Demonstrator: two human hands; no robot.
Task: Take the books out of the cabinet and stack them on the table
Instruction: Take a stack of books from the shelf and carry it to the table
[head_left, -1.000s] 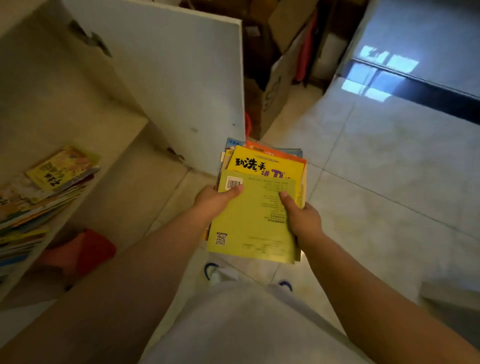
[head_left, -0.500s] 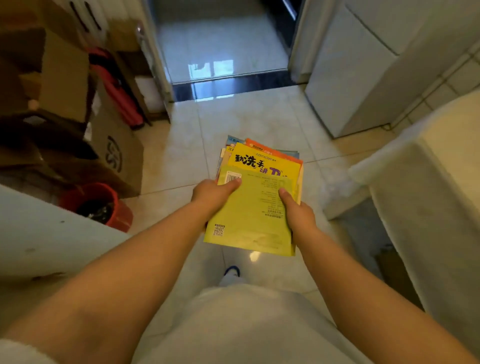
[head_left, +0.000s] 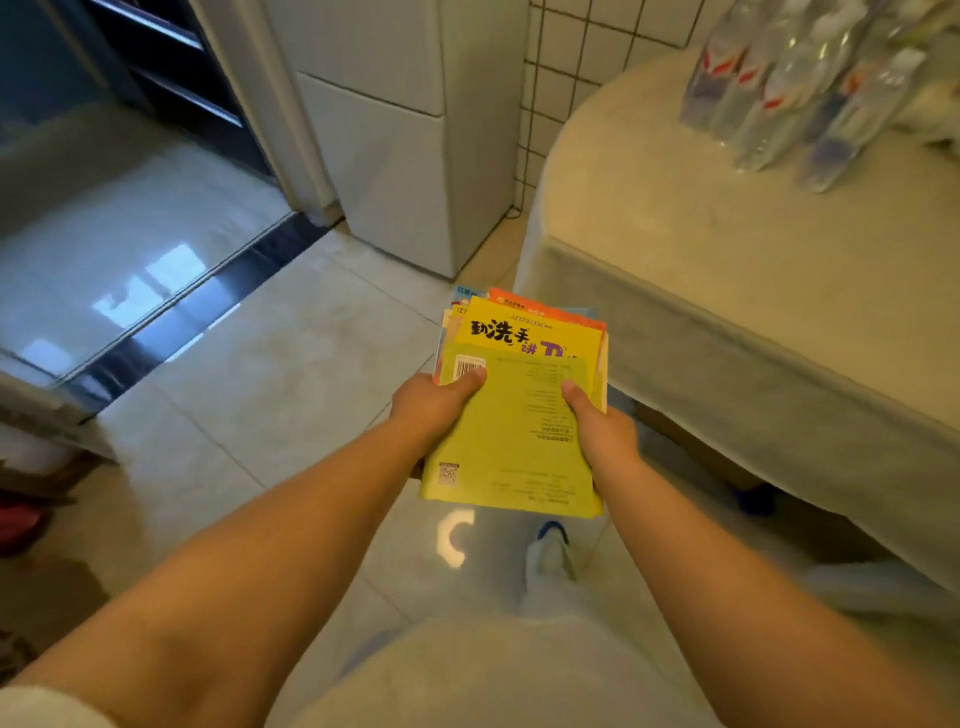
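A stack of thin books (head_left: 514, 415) with a yellow-green cover on top is held in front of me above the floor. My left hand (head_left: 434, 402) grips its left edge, thumb on the top cover near the barcode. My right hand (head_left: 602, 431) grips the right edge, thumb on top. The table (head_left: 727, 260), draped in a pale cloth, stands just right of the stack. The cabinet is out of view.
Several clear plastic bottles (head_left: 795, 88) stand on the table's far right. A white appliance (head_left: 400, 140) stands against a tiled wall ahead. A doorway with a dark threshold (head_left: 208, 306) opens at the left. My shoe (head_left: 550, 551) is on the tiled floor.
I have turned right, away from the cabinet and boxes; the table now fills the right side, closer. Both hands keep the same grip on the stack.
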